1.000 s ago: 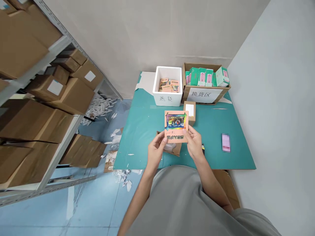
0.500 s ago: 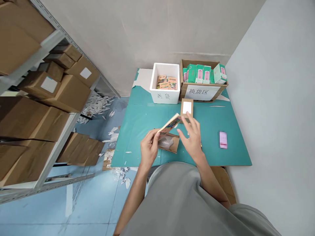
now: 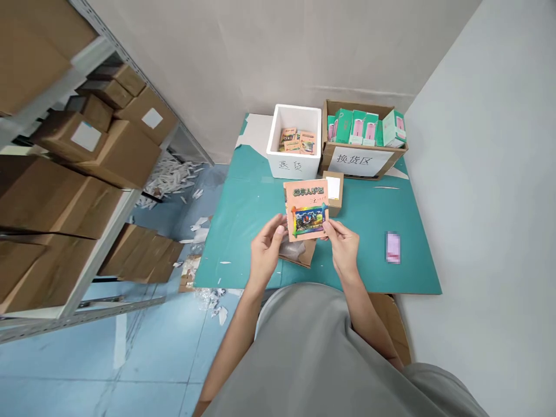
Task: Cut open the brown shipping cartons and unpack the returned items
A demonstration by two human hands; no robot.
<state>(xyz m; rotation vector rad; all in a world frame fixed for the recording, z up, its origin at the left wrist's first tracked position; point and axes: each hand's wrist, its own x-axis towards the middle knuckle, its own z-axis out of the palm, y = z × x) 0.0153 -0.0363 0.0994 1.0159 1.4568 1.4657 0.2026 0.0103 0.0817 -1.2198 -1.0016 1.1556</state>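
Note:
A small book [image 3: 306, 209] with a peach cover and a colourful framed picture is held up over the table, its front facing me. My right hand [image 3: 345, 246] pinches its lower right corner, thumb on the cover. At the book's left edge is my left hand [image 3: 266, 249], closed against it, with its fingertips partly hidden. Below the book lies an opened cardboard box [image 3: 309, 253] with clear plastic wrapping [image 3: 292, 249] in it, largely covered by the book and left hand. A closed small carton [image 3: 334, 194] with a white label stands just behind the book.
On the green table [image 3: 243, 231], a white foam box [image 3: 293, 168] holds several similar books. Beside it, a cardboard box [image 3: 354, 163] holds green-and-pink packages. A blurred pink phone-like object [image 3: 393, 248] lies right. Shelves with cartons [image 3: 125, 153] stand left; paper scraps litter the floor.
The book has turned from a tilted, edge-on pose to face me upright. My right hand, open beside it before, now grips its lower right corner.

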